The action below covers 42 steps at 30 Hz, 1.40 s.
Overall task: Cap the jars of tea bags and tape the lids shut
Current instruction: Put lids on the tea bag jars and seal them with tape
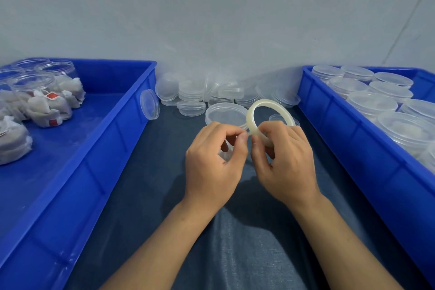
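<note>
A person's right hand grips a pale, translucent ring-shaped roll of tape, fingers curled through its lower edge, while the left hand pinches thumb and forefinger together just beside it, apparently at the tape's loose end. Just beyond the fingertips stands a capped clear plastic jar. Clear round lids lie heaped farther back. Uncapped jars of tea bags sit in the blue plastic tray left of the hands.
</note>
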Tool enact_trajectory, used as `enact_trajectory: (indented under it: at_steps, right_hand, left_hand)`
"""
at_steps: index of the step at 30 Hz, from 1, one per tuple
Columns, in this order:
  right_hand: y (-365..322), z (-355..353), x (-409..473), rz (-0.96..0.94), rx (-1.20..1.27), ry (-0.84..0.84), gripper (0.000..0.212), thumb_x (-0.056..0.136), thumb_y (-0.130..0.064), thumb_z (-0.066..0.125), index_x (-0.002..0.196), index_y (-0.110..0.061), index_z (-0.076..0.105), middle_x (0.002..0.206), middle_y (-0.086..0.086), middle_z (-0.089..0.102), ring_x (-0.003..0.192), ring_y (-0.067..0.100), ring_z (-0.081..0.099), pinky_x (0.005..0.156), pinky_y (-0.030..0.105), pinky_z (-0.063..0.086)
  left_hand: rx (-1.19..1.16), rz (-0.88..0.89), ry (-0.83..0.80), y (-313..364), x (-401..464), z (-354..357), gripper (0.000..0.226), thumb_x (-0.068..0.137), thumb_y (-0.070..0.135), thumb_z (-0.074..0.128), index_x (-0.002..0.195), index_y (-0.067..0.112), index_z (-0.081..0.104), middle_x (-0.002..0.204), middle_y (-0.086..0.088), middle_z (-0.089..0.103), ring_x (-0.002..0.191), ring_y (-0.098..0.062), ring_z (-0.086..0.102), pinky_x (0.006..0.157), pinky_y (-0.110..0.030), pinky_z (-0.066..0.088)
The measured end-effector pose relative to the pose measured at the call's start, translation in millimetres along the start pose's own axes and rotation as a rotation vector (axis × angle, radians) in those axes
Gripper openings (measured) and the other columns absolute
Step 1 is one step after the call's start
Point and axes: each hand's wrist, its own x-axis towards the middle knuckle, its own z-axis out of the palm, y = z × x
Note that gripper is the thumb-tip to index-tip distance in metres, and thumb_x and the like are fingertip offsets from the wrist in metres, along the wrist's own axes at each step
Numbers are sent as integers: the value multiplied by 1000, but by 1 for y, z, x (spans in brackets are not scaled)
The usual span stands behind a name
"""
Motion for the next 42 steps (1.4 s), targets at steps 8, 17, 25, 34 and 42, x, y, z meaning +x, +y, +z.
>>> enact_trajectory:
  at_steps: [8,17,25,34,42]
  right_hand:
    - [0,1,1,34,13,32,17,101,-25,60,95,-9,60,64,-6,50,65,13,38,67,37,41]
    - [-6,-3,1,128,64,6,12,100,-31,58,104,-21,54,63,-10,51,66,11,41,68,28,37]
    - [3,-10,4,-15,-12,-52,19,98,-10,64,111,-15,77,60,-6,49,56,19,43,63,44,42]
    - [3,-12,5,-77,-79,-68,18,99,-14,62,105,-17,78,61,-5,52,55,21,43,59,43,39]
    - [-2,-17,7,-71,-123,-109,16,99,-15,64,106,-15,78,63,-4,58,57,24,50,61,45,42]
  left_hand:
    - [-38,-40,-27,0,0,0,10,101,16,68,92,13,71,84,11,67,76,-16,63,69,-35,50]
    - [28,13,-74,-4,-1,0,17,104,22,64,94,9,69,85,6,65,75,-18,58,69,-42,50]
    - [190,212,-174,-9,7,-12,20,106,21,57,95,7,67,88,0,63,74,-22,58,65,-45,50]
    - [97,123,-203,-7,6,-15,11,97,21,64,93,11,64,88,7,59,72,-13,60,61,-28,52]
    - [-19,-37,-175,-8,4,-11,13,94,24,78,92,19,66,80,10,63,70,-15,64,61,-14,45]
